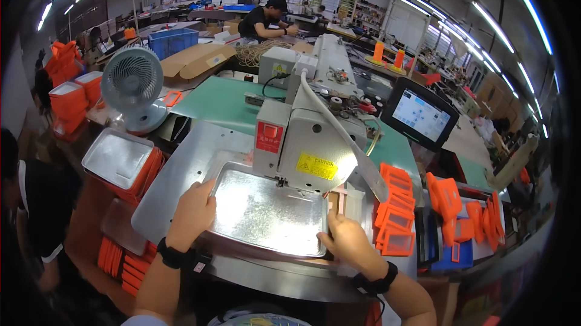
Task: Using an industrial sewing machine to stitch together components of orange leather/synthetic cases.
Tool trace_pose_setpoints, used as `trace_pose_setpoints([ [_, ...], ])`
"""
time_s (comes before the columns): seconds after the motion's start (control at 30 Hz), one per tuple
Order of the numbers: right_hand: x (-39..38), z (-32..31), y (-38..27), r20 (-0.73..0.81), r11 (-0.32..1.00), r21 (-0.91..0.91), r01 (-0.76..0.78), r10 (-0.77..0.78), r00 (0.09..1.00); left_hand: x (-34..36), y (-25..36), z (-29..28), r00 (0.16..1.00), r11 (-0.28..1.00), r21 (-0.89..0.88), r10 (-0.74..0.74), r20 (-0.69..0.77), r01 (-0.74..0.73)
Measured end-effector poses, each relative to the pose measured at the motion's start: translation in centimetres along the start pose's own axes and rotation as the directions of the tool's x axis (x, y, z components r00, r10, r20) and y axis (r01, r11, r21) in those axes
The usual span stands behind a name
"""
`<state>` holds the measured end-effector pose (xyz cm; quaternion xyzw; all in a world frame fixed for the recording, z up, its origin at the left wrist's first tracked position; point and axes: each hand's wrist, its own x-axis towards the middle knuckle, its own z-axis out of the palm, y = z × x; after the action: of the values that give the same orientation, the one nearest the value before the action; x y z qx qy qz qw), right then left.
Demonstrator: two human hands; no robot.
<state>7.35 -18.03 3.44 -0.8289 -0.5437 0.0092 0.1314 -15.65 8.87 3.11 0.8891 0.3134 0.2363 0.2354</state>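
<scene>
A rectangular silver metal tray [263, 211] lies on the machine's bed under the head of a grey industrial sewing machine [290, 132]. My left hand [193, 208] has its fingers on the tray's left edge, thumb and fingers closed round it. My right hand [345, 235] grips the tray's right edge near the front corner. The machine's lamp lights the area right of the needle, where the metal work plate [157, 196] extends out from beneath the tray.
Orange pieces with metal sheets stack [124, 163] at left, beside a fan [130, 84]. Orange frames [393, 208], orange parts [445, 202] and a screen [417, 114] stand right. A person in black [39, 211] is at far left; another [260, 23] works at back.
</scene>
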Motion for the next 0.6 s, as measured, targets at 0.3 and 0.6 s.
trace_pose_setpoints([
  [0.3,3.8,1.5,-1.1,0.188,1.0,0.014,-0.028,0.025,0.982,-6.6,6.9,-3.0,1.0,0.061,-0.998,-0.009,-0.021,-0.021],
  [0.6,3.7,1.8,-4.9,0.206,0.901,0.418,0.114,-0.216,0.954,-10.2,6.9,-0.4,0.903,0.337,-0.907,-0.419,0.096,0.253],
])
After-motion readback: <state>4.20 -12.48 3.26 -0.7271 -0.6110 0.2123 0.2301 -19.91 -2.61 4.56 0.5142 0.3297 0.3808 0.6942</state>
